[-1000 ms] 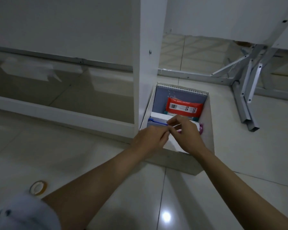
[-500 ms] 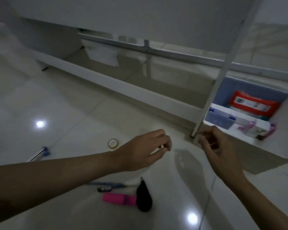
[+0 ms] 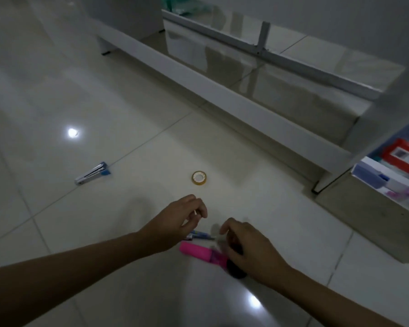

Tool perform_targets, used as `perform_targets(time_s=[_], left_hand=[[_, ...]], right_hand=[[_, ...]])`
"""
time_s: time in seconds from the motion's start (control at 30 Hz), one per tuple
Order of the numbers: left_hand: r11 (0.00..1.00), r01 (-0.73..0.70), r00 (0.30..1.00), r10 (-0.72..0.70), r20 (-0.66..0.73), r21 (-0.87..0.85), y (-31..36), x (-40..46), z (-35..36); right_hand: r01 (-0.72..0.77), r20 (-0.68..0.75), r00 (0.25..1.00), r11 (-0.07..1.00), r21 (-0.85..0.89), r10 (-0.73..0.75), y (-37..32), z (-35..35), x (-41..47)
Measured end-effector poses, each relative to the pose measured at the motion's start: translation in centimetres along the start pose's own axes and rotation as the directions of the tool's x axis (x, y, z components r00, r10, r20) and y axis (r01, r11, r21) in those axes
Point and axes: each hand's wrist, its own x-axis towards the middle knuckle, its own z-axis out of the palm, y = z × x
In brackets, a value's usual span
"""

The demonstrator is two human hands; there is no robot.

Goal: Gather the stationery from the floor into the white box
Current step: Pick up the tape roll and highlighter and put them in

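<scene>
On the tiled floor lie a pink highlighter, a blue pen, a black object partly hidden under my right hand, a small roll of clear tape and a blue stapler. My left hand hovers just above the pen, fingers curled and apart, holding nothing. My right hand hangs over the black object and the highlighter's end; whether it touches them is unclear. The white box stands at the right edge, holding a notebook, a red packet and other stationery.
A long white base rail of a furniture frame runs diagonally behind the items. A white upright leg stands right beside the box. Open tiled floor spreads to the left around the stapler.
Both hands have left the box and swung left and down to the floor items. The view has turned left, so the box now sits at the right edge.
</scene>
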Motion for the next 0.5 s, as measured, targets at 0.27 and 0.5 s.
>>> perform_targets(time_s=[0.27, 0.5], left_hand=[[1.000, 0.008, 1.000, -0.008, 0.010, 0.016, -1.5, -3.0, 3.6], [0.997, -0.001, 0.998, -0.004, -0.065, -0.075, -0.6, -4.1, 4.6]], right_hand=[[0.182, 0.079, 0.983, 0.832, -0.524, -0.165, 0.1, 4.5, 0.1], [0.157, 0.072, 0.985, 0.986, -0.046, -0.154, -1.9, 2.1, 0.8]])
